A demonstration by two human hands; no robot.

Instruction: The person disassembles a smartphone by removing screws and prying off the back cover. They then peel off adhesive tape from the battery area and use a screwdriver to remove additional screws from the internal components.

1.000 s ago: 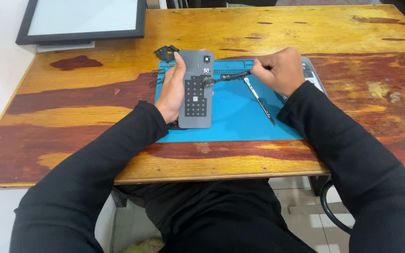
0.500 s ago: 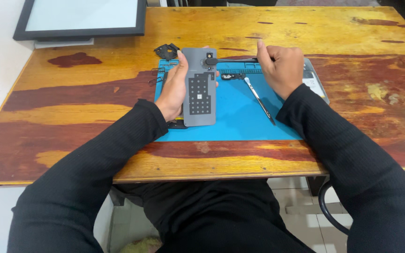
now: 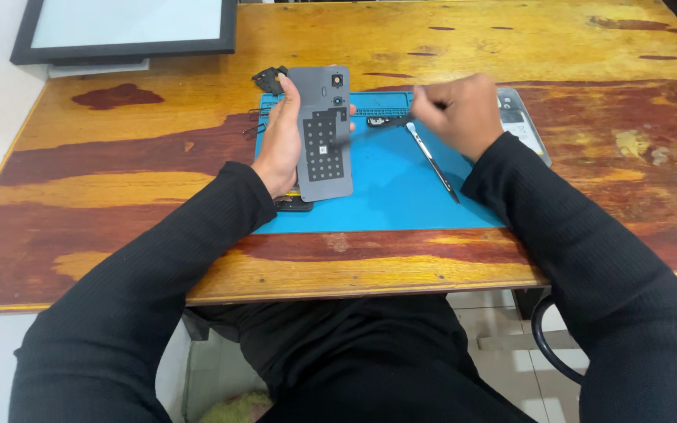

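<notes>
My left hand holds a grey phone back panel upright over the left part of a blue work mat. The panel has a black dotted patch and camera holes near its top. My right hand is closed at the mat's far edge, with its fingers pinched on a thin dark tool that points left towards the panel. A slim metal pry tool lies loose on the mat just below my right hand.
The wooden table carries a flat device partly hidden behind my right wrist. A small black part lies off the mat's far left corner. A black-framed screen rests at the far left. A dark piece lies under the panel.
My right hand has moved left and a little up along the mat's far edge with the dark tool. The left hand and the panel have stayed almost still.
</notes>
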